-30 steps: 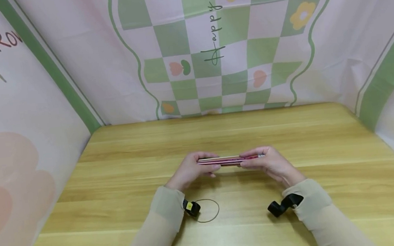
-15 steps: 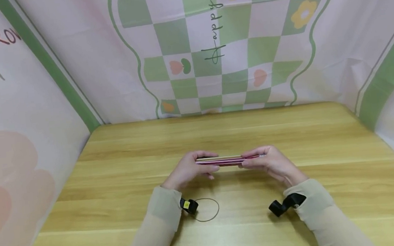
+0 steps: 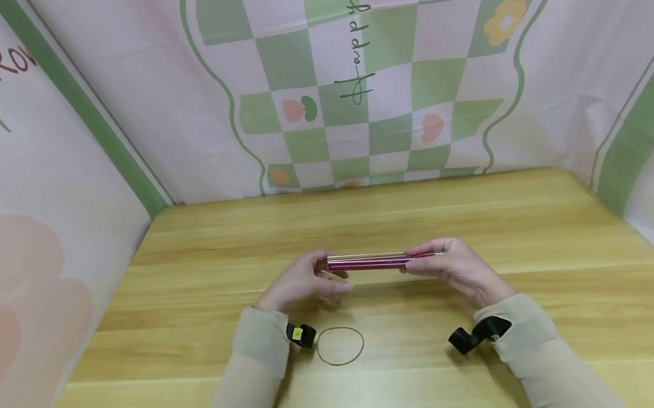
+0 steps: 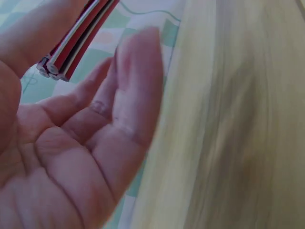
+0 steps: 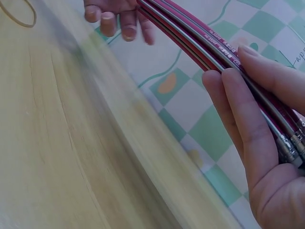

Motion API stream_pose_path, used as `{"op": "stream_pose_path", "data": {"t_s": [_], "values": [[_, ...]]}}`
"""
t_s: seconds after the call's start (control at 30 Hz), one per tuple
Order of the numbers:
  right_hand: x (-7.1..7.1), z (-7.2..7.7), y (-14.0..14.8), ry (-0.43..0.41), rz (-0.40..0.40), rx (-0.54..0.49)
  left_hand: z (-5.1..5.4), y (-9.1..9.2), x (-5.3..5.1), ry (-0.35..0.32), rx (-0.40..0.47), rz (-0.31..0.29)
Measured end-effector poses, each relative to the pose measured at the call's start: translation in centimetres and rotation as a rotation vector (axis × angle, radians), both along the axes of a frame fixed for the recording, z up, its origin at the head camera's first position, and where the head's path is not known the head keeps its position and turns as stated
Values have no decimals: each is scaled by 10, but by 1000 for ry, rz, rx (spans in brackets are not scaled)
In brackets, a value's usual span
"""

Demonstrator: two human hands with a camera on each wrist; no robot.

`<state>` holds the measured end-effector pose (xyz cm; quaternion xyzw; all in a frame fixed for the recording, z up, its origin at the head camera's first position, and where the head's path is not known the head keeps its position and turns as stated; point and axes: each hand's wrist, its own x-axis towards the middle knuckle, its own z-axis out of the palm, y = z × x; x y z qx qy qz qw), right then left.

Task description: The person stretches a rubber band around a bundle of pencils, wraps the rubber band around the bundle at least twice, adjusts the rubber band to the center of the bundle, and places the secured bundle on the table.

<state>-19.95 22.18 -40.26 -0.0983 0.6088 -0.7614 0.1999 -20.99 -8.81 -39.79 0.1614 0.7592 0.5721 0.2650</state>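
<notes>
A bundle of several red, striped pencils (image 3: 368, 263) is held level above the table. The right hand (image 3: 457, 267) pinches it near the metal-ferruled end, thumb on one side and fingers on the other, as the right wrist view shows with the pencils (image 5: 190, 36). At the other end, the left hand (image 3: 302, 282) has its thumb and fingers spread apart around the bundle's tip. In the left wrist view the pencil ends (image 4: 55, 69) stand off the loosely bent fingers of the left hand (image 4: 95, 133); whether any part touches them is unclear.
A thin rubber band (image 3: 342, 364) lies in a loop on the wooden table (image 3: 404, 387), nearer the body than the pencils, between the two forearms. Patterned cloth (image 3: 344, 140) hangs behind the table and at both sides.
The left hand has loosened from the pencils and shifted left, its thumb lowered away from them. The bundle has risen slightly in the right hand's pinch. The rubber band's loop shows fully.
</notes>
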Motion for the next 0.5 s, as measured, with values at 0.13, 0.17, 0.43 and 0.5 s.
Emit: {"op": "stream_pose_path", "data": {"t_s": [0.13,0.17,0.43,0.5], "values": [[-1,0,0,6,-3,-13,-4,0,0,-1,-67,-55],[-1,0,0,5,-5,-14,-6,0,0,-5,-82,-63],[-1,-1,1,-10,-30,-24,-7,3,8,41,-227,-120],[-2,-2,2,-11,-38,-23,-7,4,11,46,-249,-135]]}}
